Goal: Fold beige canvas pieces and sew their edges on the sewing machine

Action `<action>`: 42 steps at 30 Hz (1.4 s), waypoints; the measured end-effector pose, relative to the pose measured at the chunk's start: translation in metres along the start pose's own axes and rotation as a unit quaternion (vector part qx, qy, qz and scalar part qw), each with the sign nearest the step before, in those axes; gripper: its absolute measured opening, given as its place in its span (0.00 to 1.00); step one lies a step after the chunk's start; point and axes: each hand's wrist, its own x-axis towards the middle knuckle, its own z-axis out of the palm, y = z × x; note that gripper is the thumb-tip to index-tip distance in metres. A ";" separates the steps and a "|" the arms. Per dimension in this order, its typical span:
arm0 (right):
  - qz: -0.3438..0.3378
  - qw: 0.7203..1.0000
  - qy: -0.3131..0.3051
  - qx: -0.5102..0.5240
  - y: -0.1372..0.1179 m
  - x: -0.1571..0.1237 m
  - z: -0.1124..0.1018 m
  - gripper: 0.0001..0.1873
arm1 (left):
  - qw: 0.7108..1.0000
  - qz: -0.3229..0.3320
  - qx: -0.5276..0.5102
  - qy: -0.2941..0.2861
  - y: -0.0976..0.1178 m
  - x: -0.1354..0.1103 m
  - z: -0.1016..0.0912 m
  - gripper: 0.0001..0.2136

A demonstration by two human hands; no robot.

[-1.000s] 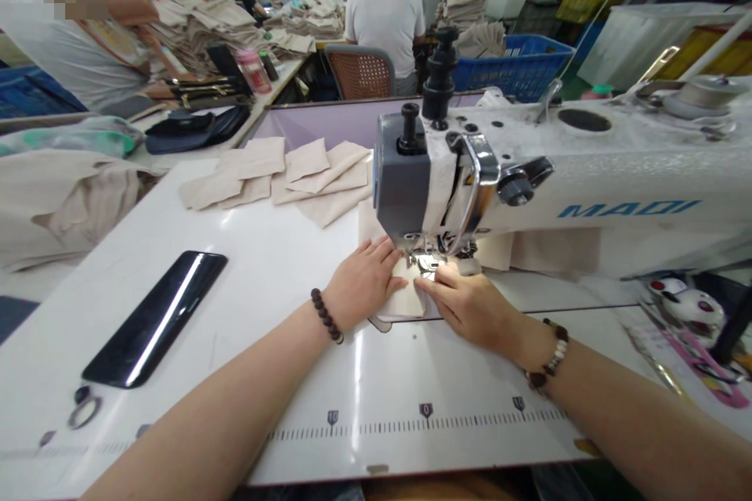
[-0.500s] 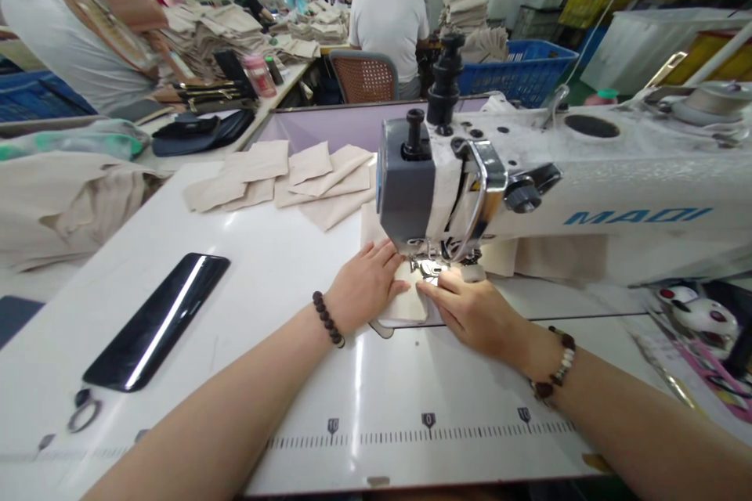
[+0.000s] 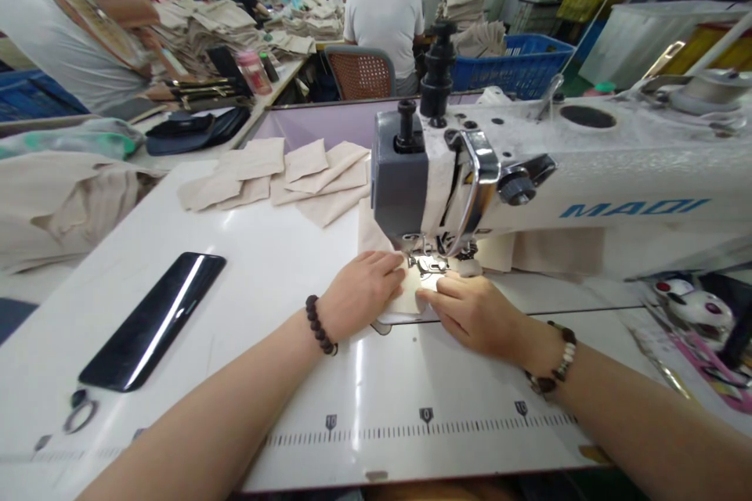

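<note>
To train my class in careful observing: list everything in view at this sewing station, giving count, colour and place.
sewing table: one, white, filling the foreground
sewing machine: one, white with grey end cover, right of centre
presser foot: one, steel, under the machine head
fabric piece: one, beige, under the presser foot
loose fabric pieces: several, beige, overlapping beyond the hands
cloth heap: one, beige, left of the table
glossy strip: one, black, left on the table
plastic crate: one, blue, beyond the machine
co-worker: one, white shirt, seated beyond the table
left hand: one, flat on the fabric piece, dark bead bracelet on wrist
right hand: one, on the fabric piece, dark and white bead bracelet on wrist
</note>
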 end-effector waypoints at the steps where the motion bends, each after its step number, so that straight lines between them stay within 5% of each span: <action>1: -0.017 1.000 0.000 0.003 0.000 -0.001 0.000 0.14 | 1.000 0.029 -0.011 -0.003 0.003 -0.003 -0.001 0.09; 5: -0.039 0.999 0.003 -0.005 -0.003 -0.003 0.000 0.14 | 0.996 0.078 -0.043 -0.016 0.012 -0.010 -0.007 0.12; 18: 0.049 0.998 0.014 -0.042 -0.004 0.008 0.002 0.14 | 0.999 0.014 -0.042 -0.029 0.004 -0.002 -0.005 0.10; 42: 0.096 0.990 0.009 -0.098 -0.005 0.009 0.007 0.14 | 0.999 -0.027 -0.028 0.003 -0.007 0.009 0.000 0.07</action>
